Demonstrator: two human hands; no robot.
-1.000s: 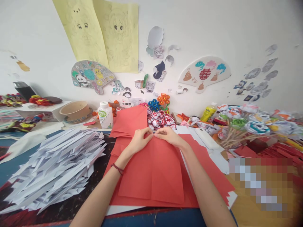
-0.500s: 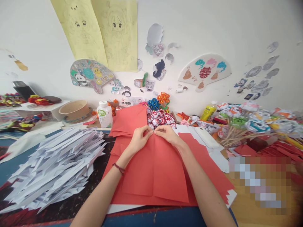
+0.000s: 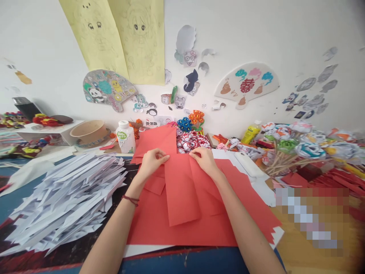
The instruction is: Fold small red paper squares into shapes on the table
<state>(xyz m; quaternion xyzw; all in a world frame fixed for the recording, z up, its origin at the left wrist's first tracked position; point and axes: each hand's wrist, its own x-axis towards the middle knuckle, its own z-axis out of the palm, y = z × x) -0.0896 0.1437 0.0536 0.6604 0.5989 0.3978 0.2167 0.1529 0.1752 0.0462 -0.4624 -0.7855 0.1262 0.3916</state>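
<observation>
A narrow upright panel of red paper [image 3: 182, 194] hangs between my hands over a stack of larger red sheets [image 3: 159, 232]. My left hand [image 3: 152, 163] is closed, thumb against fingers, at the panel's top left corner. With a similar pinch, my right hand [image 3: 204, 163] grips red paper at the panel's top right edge. More red paper shows beneath my right hand and forearm; whether it is joined to the panel I cannot tell. Behind my left hand, another pile of red paper [image 3: 156, 139] rests.
Folded white paper strips [image 3: 68, 198] are heaped at left. A white bottle [image 3: 125, 137] and a round tan container [image 3: 88, 131] stand behind. Paper flowers on sticks [image 3: 285, 146], a yellow bottle [image 3: 251, 132] and a white phone-like object [image 3: 248, 164] lie at right.
My hands have moved apart, the left one going left. The wide creased red sheet between them now shows as a narrower panel, with other red paper at its right.
</observation>
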